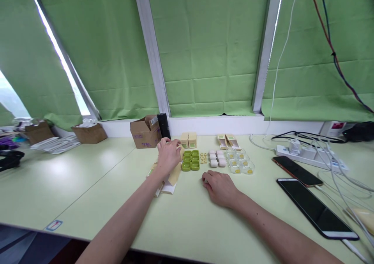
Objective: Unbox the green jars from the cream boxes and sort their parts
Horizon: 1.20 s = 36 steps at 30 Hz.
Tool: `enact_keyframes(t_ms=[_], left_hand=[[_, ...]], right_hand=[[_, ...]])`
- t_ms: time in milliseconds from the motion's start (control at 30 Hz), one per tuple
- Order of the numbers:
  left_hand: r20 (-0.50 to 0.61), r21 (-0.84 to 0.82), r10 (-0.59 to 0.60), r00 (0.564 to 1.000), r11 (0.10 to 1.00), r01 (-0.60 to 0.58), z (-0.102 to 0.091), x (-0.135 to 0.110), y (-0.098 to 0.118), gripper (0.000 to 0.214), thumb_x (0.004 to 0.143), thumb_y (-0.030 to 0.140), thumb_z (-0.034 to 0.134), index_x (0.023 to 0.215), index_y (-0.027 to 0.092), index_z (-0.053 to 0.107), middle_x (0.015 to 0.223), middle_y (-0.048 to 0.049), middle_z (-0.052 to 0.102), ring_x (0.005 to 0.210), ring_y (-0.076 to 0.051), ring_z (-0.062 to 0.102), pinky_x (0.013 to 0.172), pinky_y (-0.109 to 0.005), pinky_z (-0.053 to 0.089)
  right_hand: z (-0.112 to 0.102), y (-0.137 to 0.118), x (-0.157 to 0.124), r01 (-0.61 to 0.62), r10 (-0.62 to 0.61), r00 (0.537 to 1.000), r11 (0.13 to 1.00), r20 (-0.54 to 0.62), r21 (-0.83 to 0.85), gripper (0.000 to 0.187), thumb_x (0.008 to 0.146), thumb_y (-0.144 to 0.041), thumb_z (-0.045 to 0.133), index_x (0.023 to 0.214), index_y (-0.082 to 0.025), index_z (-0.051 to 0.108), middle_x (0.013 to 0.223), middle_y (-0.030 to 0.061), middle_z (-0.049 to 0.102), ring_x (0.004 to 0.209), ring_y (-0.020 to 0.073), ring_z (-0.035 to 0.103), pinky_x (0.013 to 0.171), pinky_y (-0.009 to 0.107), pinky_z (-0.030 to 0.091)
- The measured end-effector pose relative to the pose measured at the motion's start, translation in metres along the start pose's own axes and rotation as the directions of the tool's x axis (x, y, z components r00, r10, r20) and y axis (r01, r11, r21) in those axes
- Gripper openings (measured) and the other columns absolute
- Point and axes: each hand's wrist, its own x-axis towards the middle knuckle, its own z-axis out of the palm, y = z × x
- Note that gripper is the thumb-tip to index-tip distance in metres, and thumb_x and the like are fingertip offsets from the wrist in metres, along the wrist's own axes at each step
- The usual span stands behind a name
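My left hand (168,155) reaches forward over a stack of flat tan and white cardboard sleeves (168,181), its fingers curled near two small upright tan boxes (188,140); whether it grips anything is hidden. My right hand (219,187) rests on the pale green table (87,186) with fingers bent downward, nothing visible in it. Just beyond the hands lie green tray inserts (191,160), a small yellow sheet (203,158), white earbud-like cases (217,159) and clear plastic shells (241,162). Two flat open boxes (229,141) lie behind them.
An open brown carton (145,132) and a black cylinder (164,126) stand at the back. Two phones (315,205) (295,171), a power strip (309,155) and cables occupy the right. More cartons (89,133) and white strips (55,144) sit far left. Green curtains hang behind.
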Motion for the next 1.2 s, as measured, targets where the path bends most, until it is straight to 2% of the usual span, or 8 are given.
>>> enact_keyframes(t_ms=[200, 367, 533, 767, 867, 1033, 1200], left_hand=[[0.152, 0.094, 0.039, 0.988, 0.994, -0.054, 0.027, 0.038, -0.006, 0.04, 0.096, 0.024, 0.049, 0.134, 0.016, 0.058, 0.118, -0.017, 0.072, 0.128, -0.035, 0.037, 0.097, -0.048, 0.032], [0.244, 0.118, 0.07, 0.967, 0.988, -0.101, 0.049, 0.063, -0.01, 0.04, 0.091, 0.023, 0.055, 0.13, 0.018, 0.06, 0.123, -0.0178, 0.069, 0.129, -0.036, 0.036, 0.1, -0.05, 0.031], [0.301, 0.139, 0.085, 0.95, 0.982, -0.132, 0.072, 0.08, -0.011, 0.048, 0.088, 0.023, 0.058, 0.136, 0.02, 0.055, 0.137, -0.0192, 0.058, 0.135, -0.038, 0.033, 0.104, -0.051, 0.03], [0.35, 0.158, 0.059, 0.935, 0.98, -0.121, 0.1, 0.093, -0.003, 0.065, 0.087, 0.026, 0.061, 0.149, 0.02, 0.042, 0.141, -0.0213, 0.051, 0.139, -0.04, 0.031, 0.109, -0.053, 0.029], [0.378, 0.16, 0.061, 0.924, 0.979, -0.13, 0.108, 0.095, 0.0, 0.064, 0.084, 0.024, 0.063, 0.146, 0.021, 0.045, 0.142, -0.0208, 0.051, 0.142, -0.041, 0.029, 0.112, -0.056, 0.026], [0.386, 0.142, 0.107, 0.916, 0.975, -0.173, 0.113, 0.097, 0.005, 0.05, 0.081, 0.019, 0.064, 0.13, 0.018, 0.057, 0.149, -0.0191, 0.046, 0.149, -0.04, 0.02, 0.117, -0.054, 0.021], [0.364, 0.13, 0.125, 0.923, 0.974, -0.183, 0.112, 0.099, 0.009, 0.052, 0.078, 0.015, 0.063, 0.13, 0.018, 0.054, 0.145, -0.0171, 0.052, 0.149, -0.037, 0.02, 0.116, -0.052, 0.021]], right_hand=[[-0.001, 0.001, 0.0, 0.011, -0.011, 1.0, 1.0, 0.0, 0.007, 0.022, 0.1, -0.023, 0.046, 0.116, -0.023, 0.061, 0.112, 0.0062, 0.069, 0.1, 0.0216, 0.066, 0.071, 0.03, 0.035], [-0.003, 0.001, -0.001, 0.011, -0.011, 1.0, 1.0, 0.012, 0.002, 0.02, 0.1, -0.023, 0.047, 0.116, -0.023, 0.06, 0.112, 0.0062, 0.07, 0.101, 0.0213, 0.066, 0.073, 0.031, 0.036], [-0.003, 0.0, -0.002, 0.018, -0.018, 1.0, 1.0, 0.001, 0.007, 0.02, 0.101, -0.023, 0.046, 0.116, -0.023, 0.06, 0.113, 0.0061, 0.069, 0.101, 0.0215, 0.067, 0.074, 0.031, 0.037], [-0.004, 0.0, -0.001, 0.008, -0.008, 1.0, 1.0, 0.021, 0.014, 0.022, 0.101, -0.023, 0.045, 0.117, -0.023, 0.06, 0.114, 0.0065, 0.07, 0.102, 0.0213, 0.066, 0.073, 0.03, 0.036], [-0.003, 0.001, -0.001, 0.016, -0.016, 1.0, 1.0, 0.006, 0.022, 0.021, 0.1, -0.023, 0.046, 0.116, -0.023, 0.06, 0.113, 0.0059, 0.07, 0.101, 0.0213, 0.066, 0.072, 0.03, 0.035], [-0.002, 0.002, -0.001, 0.024, -0.024, 1.0, 0.999, -0.001, 0.021, 0.021, 0.1, -0.023, 0.046, 0.116, -0.023, 0.06, 0.113, 0.0058, 0.069, 0.1, 0.021, 0.066, 0.071, 0.03, 0.034], [-0.003, 0.002, -0.001, 0.013, -0.014, 1.0, 1.0, 0.018, 0.016, 0.021, 0.1, -0.022, 0.047, 0.117, -0.023, 0.059, 0.115, 0.0065, 0.069, 0.102, 0.021, 0.066, 0.071, 0.03, 0.035]])
